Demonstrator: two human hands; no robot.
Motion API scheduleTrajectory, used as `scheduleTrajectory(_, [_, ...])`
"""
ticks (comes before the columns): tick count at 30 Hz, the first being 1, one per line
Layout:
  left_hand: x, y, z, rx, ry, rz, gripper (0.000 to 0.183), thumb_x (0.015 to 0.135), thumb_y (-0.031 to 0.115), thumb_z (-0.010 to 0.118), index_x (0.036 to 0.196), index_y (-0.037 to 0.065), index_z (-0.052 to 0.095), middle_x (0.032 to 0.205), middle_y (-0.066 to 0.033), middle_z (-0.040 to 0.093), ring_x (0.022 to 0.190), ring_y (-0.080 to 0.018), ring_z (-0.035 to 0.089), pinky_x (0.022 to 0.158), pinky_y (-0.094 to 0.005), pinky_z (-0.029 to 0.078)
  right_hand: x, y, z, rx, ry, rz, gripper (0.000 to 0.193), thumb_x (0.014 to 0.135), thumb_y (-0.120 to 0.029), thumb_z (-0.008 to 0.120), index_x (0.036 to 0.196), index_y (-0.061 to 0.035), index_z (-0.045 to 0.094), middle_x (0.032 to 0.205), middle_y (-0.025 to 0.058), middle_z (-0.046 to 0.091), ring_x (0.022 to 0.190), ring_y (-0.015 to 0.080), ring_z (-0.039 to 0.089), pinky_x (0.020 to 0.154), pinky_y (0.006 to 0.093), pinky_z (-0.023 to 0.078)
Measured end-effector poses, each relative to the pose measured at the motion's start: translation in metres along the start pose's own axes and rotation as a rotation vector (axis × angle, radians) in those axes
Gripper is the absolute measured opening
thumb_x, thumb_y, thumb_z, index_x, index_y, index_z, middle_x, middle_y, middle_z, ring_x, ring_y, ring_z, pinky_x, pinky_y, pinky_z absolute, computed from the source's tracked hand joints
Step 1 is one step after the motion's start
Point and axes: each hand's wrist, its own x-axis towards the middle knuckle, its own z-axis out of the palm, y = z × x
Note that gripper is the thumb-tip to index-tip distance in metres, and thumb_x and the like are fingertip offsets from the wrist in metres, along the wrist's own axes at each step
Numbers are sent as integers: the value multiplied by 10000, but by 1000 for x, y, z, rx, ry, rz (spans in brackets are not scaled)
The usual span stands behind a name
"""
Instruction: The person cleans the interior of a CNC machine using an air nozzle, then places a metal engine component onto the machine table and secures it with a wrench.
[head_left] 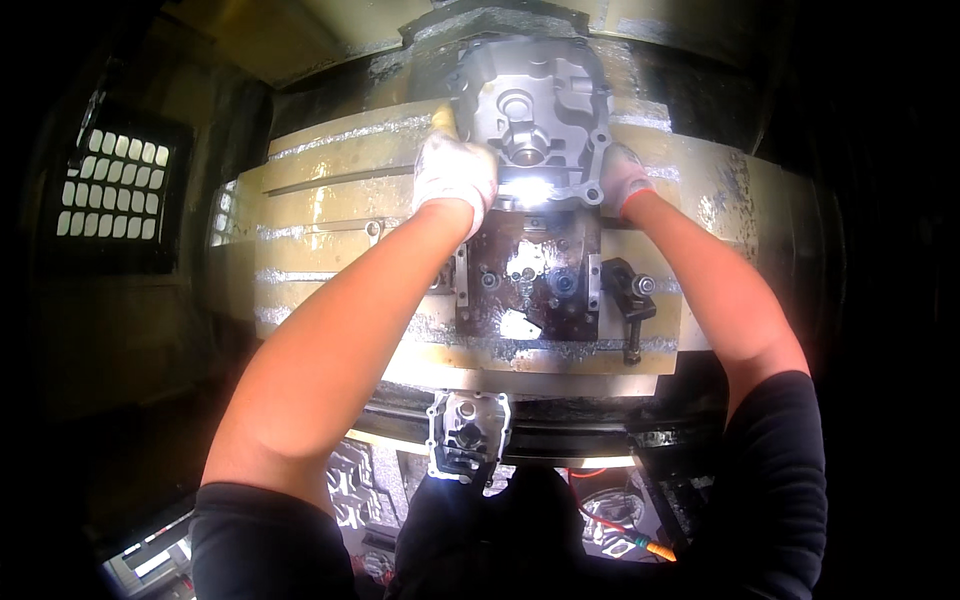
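A large grey cast-metal housing (545, 105) is held up at the far side of a dark fixture plate (525, 290), with its hollows and bolt holes showing. My left hand (455, 170), in a whitish work glove, is closed on the housing's left edge. On the opposite edge my gloved right hand (622, 178) grips it, its fingers partly hidden behind the part. Whether the housing touches anything beneath it, I cannot tell. Small pins and round bosses dot the wet plate, and a black clamp (632, 300) with a bolt sits at its right.
The fixture stands on a slotted machine table (330, 250) strewn with metal chips. Nearer to me, a second housing (470, 432) rests at the table's front edge. More castings (352, 485) lie lower left. A red hose with an orange end (660, 550) is lower right.
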Motion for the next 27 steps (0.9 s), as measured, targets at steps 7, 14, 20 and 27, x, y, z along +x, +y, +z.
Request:
scheduleTrajectory(7, [-6,31,-24,-48,-35,-107,616,896,118,546,1498,3,497,1327,-316,646,1236,-427,643,1075,-418,501,11,-3,-20,-527,-223,-164,386,932,-157,684,1288,-15,637,1292,212,680,1190,349,667,1013,398,529])
scheduleTrajectory(14, [-16,79,-57,-60,-221,-232,462,907,168,603,1343,17,580,1297,-266,673,1214,-411,660,1042,-441,523,-48,-41,-82,245,597,-152,561,969,-305,591,1491,-105,549,1463,222,592,1381,371,549,1156,421,431])
scheduleTrajectory(20, [-3,69,-55,-166,-327,-150,532,953,385,599,1358,42,561,1364,-274,630,1316,-422,590,1099,-458,473,-49,-129,-44,-236,537,-28,652,997,-566,530,1518,-173,526,1594,112,490,1532,404,337,1249,563,222])
scheduleTrajectory(27, [5,-33,-123,-348,-448,-36,757,946,616,594,1438,46,526,1434,-262,594,1360,-408,560,1165,-443,429,-43,-108,-31,-269,608,-21,546,988,-520,572,1380,-149,658,1481,108,600,1478,411,415,1214,541,285])
